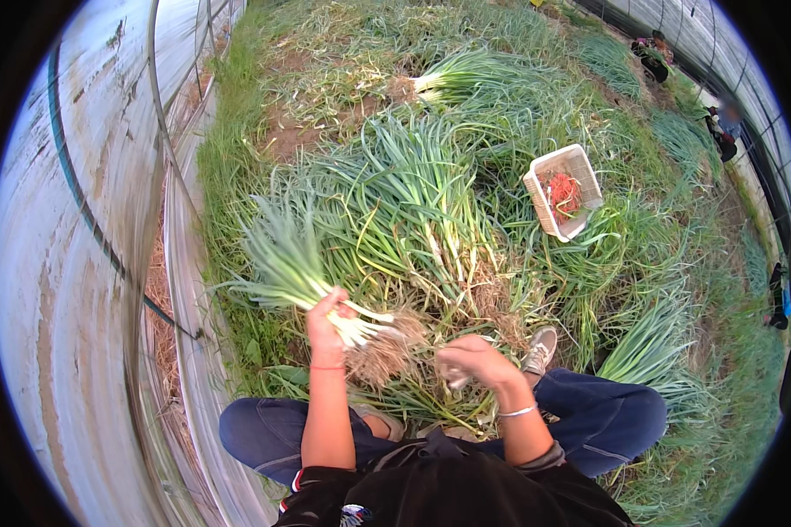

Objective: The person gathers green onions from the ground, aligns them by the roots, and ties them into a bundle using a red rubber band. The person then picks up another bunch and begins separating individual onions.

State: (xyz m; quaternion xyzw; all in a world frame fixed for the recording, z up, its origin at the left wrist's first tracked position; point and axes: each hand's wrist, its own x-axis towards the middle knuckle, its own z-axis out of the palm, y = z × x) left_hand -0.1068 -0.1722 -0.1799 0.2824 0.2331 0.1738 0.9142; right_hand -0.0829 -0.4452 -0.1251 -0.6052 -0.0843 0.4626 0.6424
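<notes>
My left hand (327,323) grips a bunch of green onions (296,270) around their white stems. Their leaves fan out to the upper left, and a tangle of brown roots (382,352) hangs to the right of the fist. My right hand (478,361) is just right of those roots, its fingers curled and blurred by motion. Something pale shows beneath its fingers; whether the hand holds it, I cannot tell. Beyond both hands a large heap of green onions (428,197) lies on the ground, roots towards me.
A pale plastic basket (544,204) with red ties (563,196) stands at the right. More onions lie in bundles at the back (461,76) and beside my right knee (652,352). Plastic greenhouse sheeting (99,263) rises at left. Other people (724,128) crouch at the far right.
</notes>
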